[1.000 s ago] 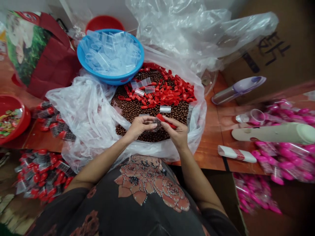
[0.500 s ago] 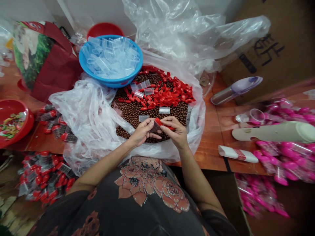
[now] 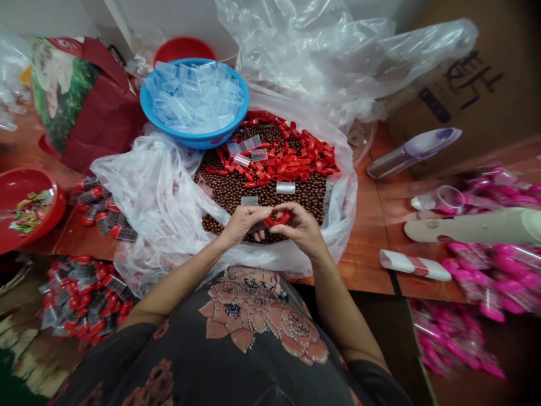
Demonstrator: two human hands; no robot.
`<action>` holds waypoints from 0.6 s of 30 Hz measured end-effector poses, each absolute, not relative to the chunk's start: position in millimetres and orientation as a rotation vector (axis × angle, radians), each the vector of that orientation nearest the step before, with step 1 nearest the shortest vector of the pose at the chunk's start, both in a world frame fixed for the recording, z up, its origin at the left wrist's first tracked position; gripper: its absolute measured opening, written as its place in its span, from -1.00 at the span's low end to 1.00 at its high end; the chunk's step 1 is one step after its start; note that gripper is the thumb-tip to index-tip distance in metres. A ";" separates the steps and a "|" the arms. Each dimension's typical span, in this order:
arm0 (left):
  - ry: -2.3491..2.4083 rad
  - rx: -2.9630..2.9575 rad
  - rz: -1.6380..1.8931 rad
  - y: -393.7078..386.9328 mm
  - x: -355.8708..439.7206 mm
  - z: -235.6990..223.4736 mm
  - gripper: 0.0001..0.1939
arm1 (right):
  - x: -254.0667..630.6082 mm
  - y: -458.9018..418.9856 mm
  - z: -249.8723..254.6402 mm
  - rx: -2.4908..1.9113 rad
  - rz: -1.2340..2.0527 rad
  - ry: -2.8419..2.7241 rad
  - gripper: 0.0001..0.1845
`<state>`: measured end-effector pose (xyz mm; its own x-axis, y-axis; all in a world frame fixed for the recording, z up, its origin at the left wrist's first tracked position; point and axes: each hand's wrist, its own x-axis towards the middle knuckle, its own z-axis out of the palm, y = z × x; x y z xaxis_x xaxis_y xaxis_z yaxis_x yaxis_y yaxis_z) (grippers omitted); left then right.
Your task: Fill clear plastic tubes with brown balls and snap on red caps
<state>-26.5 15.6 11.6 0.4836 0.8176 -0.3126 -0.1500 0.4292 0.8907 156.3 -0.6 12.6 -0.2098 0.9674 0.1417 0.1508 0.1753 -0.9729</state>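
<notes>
My left hand (image 3: pixel 244 223) and my right hand (image 3: pixel 298 228) meet low over a heap of brown beads (image 3: pixel 262 194). Between them, my left fingers pinch a small clear plastic tube (image 3: pixel 258 225), partly hidden. My right fingers hold a red plastic cap (image 3: pixel 276 219) against its end. A mound of loose red caps (image 3: pixel 283 148) lies on the beads further out. Several clear tubes (image 3: pixel 285 188) are scattered there too. More clear tubes fill a blue plastic bowl (image 3: pixel 194 139) at the heap's far edge. A crumpled clear plastic bag (image 3: pixel 143 197) surrounds the heap.
A wooden table (image 3: pixel 367 254) bears packs of red-capped tubes (image 3: pixel 99 220) and a red bowl of sweets (image 3: pixel 25 211). More red-capped packs (image 3: pixel 87 299) lie lower left. Pink-capped packs (image 3: pixel 486 276) lie to the right, by a cardboard box (image 3: pixel 465 96).
My hands have drawn closer together, and the red cap now sits nearer the clear tube. The view has shifted slightly.
</notes>
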 end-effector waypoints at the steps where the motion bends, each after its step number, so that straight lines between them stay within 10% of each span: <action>1: 0.890 0.951 0.735 14.8 -25.5 11.6 -0.43 | 151.4 -0.8 10.6 -1.132 1.155 -1.462 -0.49; 6: 1.048 1.015 0.881 9.7 -21.5 17.9 -0.36 | 129.6 -6.7 3.0 -1.303 0.863 -1.552 -0.64; 11: 1.097 1.010 0.898 6.0 -22.1 22.2 -0.35 | 124.8 -10.4 -0.5 -1.341 0.467 -1.980 -0.17; 18: 1.048 1.040 0.902 11.6 -22.8 20.9 -0.53 | 111.8 -17.8 -3.5 -1.278 0.335 -2.083 -0.52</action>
<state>-22.8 11.6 20.9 0.2599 0.9366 -0.2351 -0.0923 0.2664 0.9594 111.8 -17.8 -3.5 -0.3025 0.8642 0.4021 0.6943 0.4888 -0.5282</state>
